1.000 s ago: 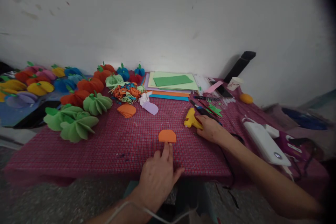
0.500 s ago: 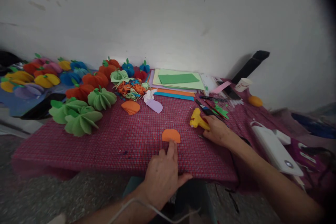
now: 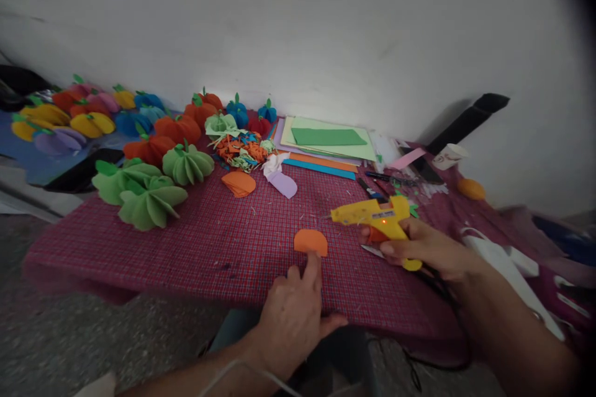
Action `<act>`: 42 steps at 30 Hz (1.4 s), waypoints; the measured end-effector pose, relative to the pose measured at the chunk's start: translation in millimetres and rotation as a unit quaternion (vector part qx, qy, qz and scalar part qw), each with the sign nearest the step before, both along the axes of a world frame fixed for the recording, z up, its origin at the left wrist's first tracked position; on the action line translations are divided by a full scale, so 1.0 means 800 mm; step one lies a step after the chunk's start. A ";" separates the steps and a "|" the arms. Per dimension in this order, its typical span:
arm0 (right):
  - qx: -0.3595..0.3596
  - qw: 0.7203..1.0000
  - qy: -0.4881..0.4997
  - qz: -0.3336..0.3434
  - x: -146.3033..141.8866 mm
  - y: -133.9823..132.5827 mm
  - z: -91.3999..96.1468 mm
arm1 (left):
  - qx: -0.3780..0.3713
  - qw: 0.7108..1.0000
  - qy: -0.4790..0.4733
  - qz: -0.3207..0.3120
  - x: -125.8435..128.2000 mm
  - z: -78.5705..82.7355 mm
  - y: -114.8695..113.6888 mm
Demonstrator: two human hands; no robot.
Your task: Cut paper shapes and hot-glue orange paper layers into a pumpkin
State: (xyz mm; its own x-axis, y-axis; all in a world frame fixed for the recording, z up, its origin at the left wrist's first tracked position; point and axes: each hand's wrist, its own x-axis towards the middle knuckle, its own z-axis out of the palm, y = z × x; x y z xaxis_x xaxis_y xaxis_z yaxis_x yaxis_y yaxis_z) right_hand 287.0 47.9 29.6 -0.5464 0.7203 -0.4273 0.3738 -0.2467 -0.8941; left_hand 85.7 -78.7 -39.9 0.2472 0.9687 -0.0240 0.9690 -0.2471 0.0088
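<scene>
My right hand [image 3: 431, 247] is wrapped round the handle of a yellow hot glue gun [image 3: 372, 214], its nozzle pointing left and a small orange light lit on its side. The gun is held just above the table. An orange rounded paper piece [image 3: 310, 240], folded or stacked, lies flat in the middle of the tablecloth [image 3: 205, 248]. The index fingertip of my left hand [image 3: 295, 307] presses on its lower edge, with the thumb spread out to the right and the other fingers bent. Under the right hand a pointed metal blade [image 3: 373, 251] shows, partly hidden.
Paper pumpkins in green [image 3: 151, 201], orange and other colours crowd the left side. Behind lie paper scraps [image 3: 244, 150], orange cut-outs [image 3: 239, 183], a lilac piece [image 3: 283, 185] and coloured sheets [image 3: 328, 136]. A paper cup [image 3: 449, 156] and a white device [image 3: 507, 273] are at the right.
My right hand has lifted the glue gun from the table and turned it so the nozzle points left toward the orange paper. The left fingertip stays on the paper; the view has shifted slightly.
</scene>
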 end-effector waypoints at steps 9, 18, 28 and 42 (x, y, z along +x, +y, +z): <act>-0.025 0.984 -0.077 0.161 -0.037 0.017 0.013 | 0.008 1.000 -0.005 0.009 0.001 -0.005 0.001; -0.020 0.969 -0.140 0.203 -0.046 0.019 -0.006 | -0.005 1.000 -0.022 0.016 0.000 -0.004 0.002; 0.016 0.960 -0.153 0.235 -0.054 0.018 -0.013 | -0.001 1.000 -0.023 0.006 0.000 -0.006 0.003; 0.030 0.950 -0.180 0.253 -0.055 0.016 -0.013 | -0.010 1.000 -0.026 0.004 -0.001 -0.003 0.004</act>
State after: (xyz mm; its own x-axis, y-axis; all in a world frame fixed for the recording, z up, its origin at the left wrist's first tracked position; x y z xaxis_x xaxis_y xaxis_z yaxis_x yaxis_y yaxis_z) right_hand 243.2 60.6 19.5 -0.6552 0.4339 -0.6184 0.7156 0.0942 -0.6922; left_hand 85.1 -75.9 -42.1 0.2415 0.9700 -0.0296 0.9688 -0.2392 0.0648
